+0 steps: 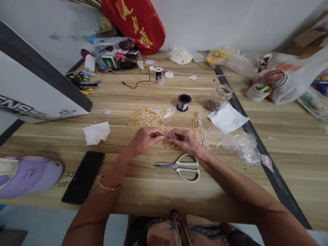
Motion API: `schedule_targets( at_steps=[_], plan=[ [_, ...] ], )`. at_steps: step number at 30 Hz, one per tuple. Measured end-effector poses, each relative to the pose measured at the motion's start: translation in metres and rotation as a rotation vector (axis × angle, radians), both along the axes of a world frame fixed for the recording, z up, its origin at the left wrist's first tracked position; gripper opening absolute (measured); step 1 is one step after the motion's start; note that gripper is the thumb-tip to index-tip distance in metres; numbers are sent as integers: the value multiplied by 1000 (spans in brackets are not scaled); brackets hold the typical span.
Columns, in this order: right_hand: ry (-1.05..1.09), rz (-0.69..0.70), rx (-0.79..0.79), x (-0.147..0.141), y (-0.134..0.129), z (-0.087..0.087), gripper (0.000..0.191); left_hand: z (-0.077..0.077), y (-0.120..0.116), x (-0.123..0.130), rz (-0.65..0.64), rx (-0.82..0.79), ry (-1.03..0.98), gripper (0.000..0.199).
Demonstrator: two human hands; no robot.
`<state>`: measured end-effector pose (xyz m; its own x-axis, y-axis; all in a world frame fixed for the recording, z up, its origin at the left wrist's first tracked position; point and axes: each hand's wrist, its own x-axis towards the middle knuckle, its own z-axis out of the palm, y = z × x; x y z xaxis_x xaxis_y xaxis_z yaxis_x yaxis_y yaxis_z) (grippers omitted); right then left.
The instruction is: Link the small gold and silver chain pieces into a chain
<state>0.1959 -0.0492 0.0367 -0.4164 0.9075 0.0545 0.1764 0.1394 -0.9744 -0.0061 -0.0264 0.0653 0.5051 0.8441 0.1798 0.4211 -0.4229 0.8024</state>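
My left hand and my right hand face each other above the middle of the wooden table, fingertips a small gap apart. Both are pinched closed; whatever they hold is too small to make out. Just beyond my left hand lies a pile of gold and clear beaded pieces. Gold and silver chains are spread beyond my right wrist. Scissors with pale handles lie nearer to me, blades pointing left. A spool of fine wire stands behind the hands.
A black phone and a purple-and-white object are at the left, below a large box. White paper, clear plastic bags and a glass jar of beads are at the right. Assorted items line the wall.
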Motion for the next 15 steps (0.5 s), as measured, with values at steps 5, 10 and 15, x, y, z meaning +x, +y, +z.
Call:
schedule_targets(
  at_steps=[5, 10, 15],
  plan=[
    [-12, 40, 3, 14, 8, 8, 19, 13, 14, -26, 51, -12, 125, 13],
    [7, 23, 1, 26, 15, 17, 23, 1, 24, -63, 52, 23, 332, 11],
    [-35, 20, 15, 39, 21, 24, 25, -19, 15, -93, 108, -6, 425, 11]
  ],
)
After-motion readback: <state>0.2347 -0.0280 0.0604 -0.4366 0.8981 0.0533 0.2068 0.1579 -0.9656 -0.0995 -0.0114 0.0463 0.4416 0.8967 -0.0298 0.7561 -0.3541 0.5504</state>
